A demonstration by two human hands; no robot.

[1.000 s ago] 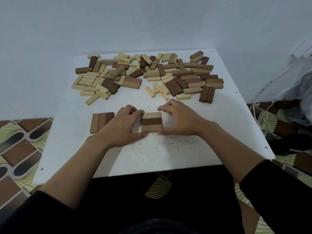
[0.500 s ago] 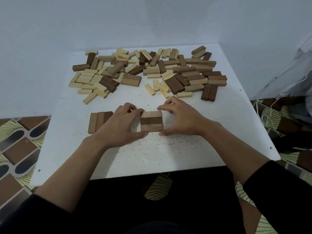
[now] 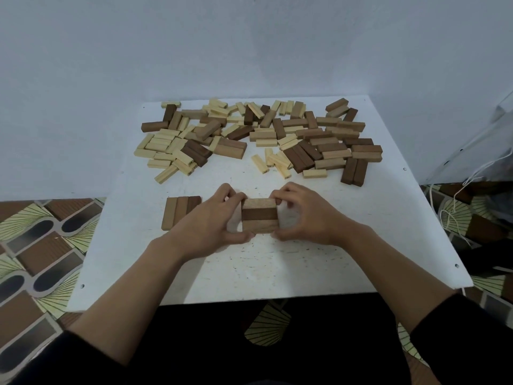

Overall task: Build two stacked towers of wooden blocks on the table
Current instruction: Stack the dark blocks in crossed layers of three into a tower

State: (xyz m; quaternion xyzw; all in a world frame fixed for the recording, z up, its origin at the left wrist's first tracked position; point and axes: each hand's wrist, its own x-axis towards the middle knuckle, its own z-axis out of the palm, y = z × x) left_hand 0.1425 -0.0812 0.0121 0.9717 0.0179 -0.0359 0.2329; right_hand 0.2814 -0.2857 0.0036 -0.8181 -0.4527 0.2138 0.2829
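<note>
A square layer of three wooden blocks (image 3: 259,215), light, dark, light, lies near the middle of the white table (image 3: 277,268). My left hand (image 3: 206,222) grips its left side with fingers at the far edge and thumb at the near edge. My right hand (image 3: 306,213) grips its right side the same way. Left of my hands lies another flat layer of three blocks (image 3: 177,212), partly hidden by my left hand. A large pile of loose light and dark blocks (image 3: 261,137) covers the far half of the table.
The table stands against a pale wall (image 3: 249,45). Patterned floor tiles (image 3: 41,245) show on both sides. White cords (image 3: 455,207) and a plastic bag (image 3: 499,140) lie off the table's right edge.
The camera view has shifted a little. Both hands have closed in on the three-block layer, the right hand's fingers now curled over its far right corner.
</note>
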